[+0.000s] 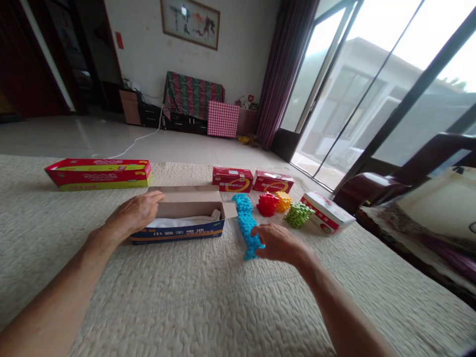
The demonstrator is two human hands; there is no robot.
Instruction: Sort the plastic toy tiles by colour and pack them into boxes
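A cream quilted cloth (178,302) with wavy stitches lies under both arms. Far past the hands are a shiny pale floor (122,141), a low dark cabinet (186,123) with patterned cloths on it, and a framed picture (190,22) on the wall. Big glass doors (357,99) and a purple curtain (280,64) are ahead and to the right of the right hand.

The left hand (136,213) is over the left end of an open dark blue cardboard box (178,232), with its fingers stretched out close together. I can't tell if it grips the box. White stuff lies inside. The right hand (278,242) has its thumb and fingers bent around the near end of a bumpy bright blue plastic block chain (245,223). I can't tell if it pinches it. Bumpy red (267,204), orange (283,202) and green (298,214) plastic balls sit just past the right hand.

The blue box says "小霸王电池". Past the right hand, two small red cardboard boxes (232,179) seem to say "南孚", beside a yellow ring. The writing is too small to read on the long red and green box (100,174) beyond the left hand, and on the white and red box (327,212) right of the green ball.
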